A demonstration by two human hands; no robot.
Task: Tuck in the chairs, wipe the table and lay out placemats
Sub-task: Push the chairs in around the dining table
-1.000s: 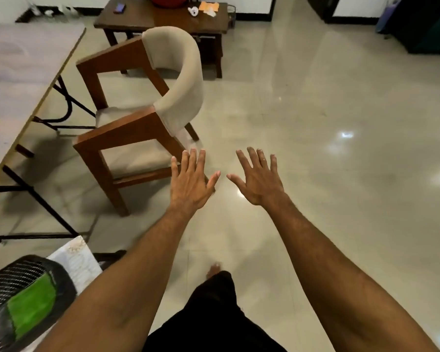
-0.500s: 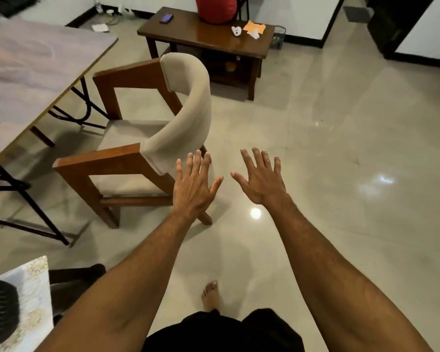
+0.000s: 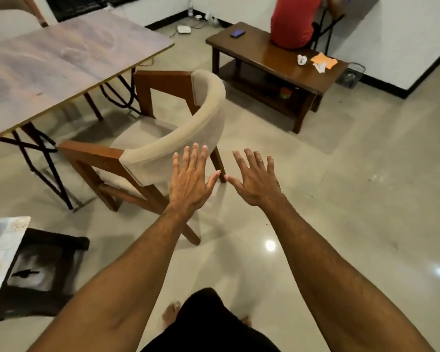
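A wooden chair (image 3: 160, 148) with a curved beige padded back stands on the floor, pulled out from the long table (image 3: 48, 62) at the upper left and facing it. My left hand (image 3: 191, 179) is stretched out flat with fingers spread, overlapping the chair's backrest; I cannot tell whether it touches it. My right hand (image 3: 254, 179) is open too, palm down, to the right of the chair over bare floor. Neither hand holds anything. The tabletop is purplish-grey and bare where visible.
A dark wooden low table (image 3: 269, 59) stands at the back right with a phone (image 3: 237, 33), an orange paper and small white items; a person in red sits on it. A black stool (image 3: 43, 270) and a patterned white board (image 3: 3, 250) lie at lower left.
The view has shifted closer and to the left around the chair. Both open hands have come nearer to the backrest, the left one now overlapping it.
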